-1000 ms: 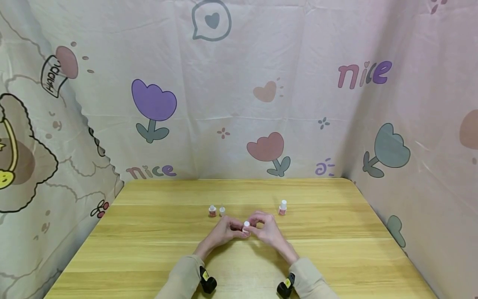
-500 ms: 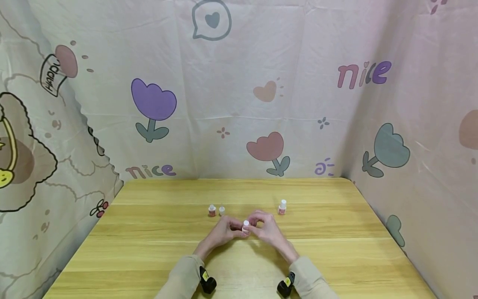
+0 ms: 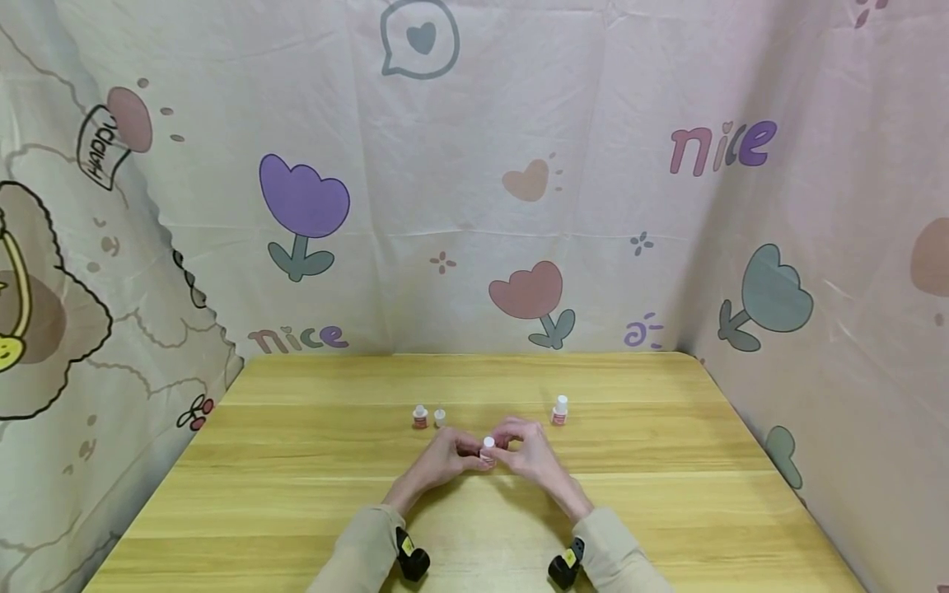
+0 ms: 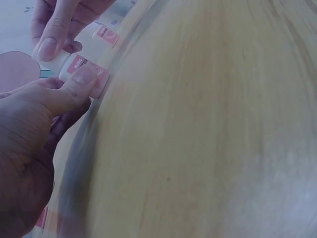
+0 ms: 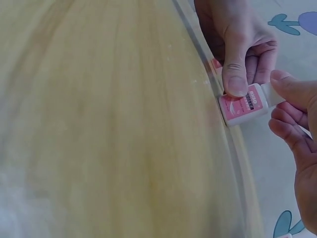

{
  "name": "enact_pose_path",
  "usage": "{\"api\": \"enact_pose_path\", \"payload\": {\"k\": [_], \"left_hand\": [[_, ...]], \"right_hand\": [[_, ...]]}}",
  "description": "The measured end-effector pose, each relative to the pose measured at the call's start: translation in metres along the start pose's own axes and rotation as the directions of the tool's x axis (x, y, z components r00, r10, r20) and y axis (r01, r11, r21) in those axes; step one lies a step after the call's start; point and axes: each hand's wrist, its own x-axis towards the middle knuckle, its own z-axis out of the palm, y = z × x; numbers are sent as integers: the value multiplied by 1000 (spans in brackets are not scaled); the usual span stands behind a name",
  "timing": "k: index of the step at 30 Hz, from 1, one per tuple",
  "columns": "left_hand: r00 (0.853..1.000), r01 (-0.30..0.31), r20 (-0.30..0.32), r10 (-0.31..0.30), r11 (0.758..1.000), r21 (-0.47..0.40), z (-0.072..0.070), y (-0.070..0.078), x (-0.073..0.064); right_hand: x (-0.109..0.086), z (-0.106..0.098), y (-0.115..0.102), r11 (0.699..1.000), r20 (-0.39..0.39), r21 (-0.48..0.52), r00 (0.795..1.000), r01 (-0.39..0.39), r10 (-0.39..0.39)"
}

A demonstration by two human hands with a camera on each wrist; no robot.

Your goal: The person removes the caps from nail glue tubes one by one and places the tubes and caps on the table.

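A small white bottle point(image 5: 242, 105) with a pink label stands upright near the middle of the table, between both hands. My left hand point(image 3: 445, 457) grips its body, the thumb pressed over the label. With thumb and fingers my right hand point(image 3: 528, 453) pinches the white cap point(image 5: 272, 94) at the top. In the left wrist view the same bottle point(image 4: 74, 72) shows cap and label, and the cap sits on the neck. Behind the left hand stand another small bottle point(image 3: 420, 418), with a white top and pink label, and a loose white cap point(image 3: 441, 417).
A third bottle point(image 3: 559, 410), white-capped with a pink label, stands behind and right of the hands. All rest on a wooden table point(image 3: 296, 494). A printed cloth point(image 3: 437, 148) hangs behind the table's back edge and along both sides.
Both hands stay on the bottle with almost no visible movement. The whole head view has shifted very slightly.
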Motion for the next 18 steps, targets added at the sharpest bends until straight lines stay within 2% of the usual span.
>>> {"api": "enact_pose_path", "payload": {"k": [6,13,16,18], "left_hand": [[1000,-15,5,15,1000,-7,0,-1,1],[1000,-8,13,8,1000,-11,0,-2,1],[1000,-3,8,3,1000,-11,0,-3,0],[1000,3,4,-3,1000,-12,1,-3,0]], "right_hand": [[4,-4,-29,999,5,-5,999,40,-40],[4,-6,-35,997,10,-10,997,80,-80],[3,-7,-32,999,31,-3,998,50,-50],[3,-6,-27,1000,44,-5,999,-11,12]]}}
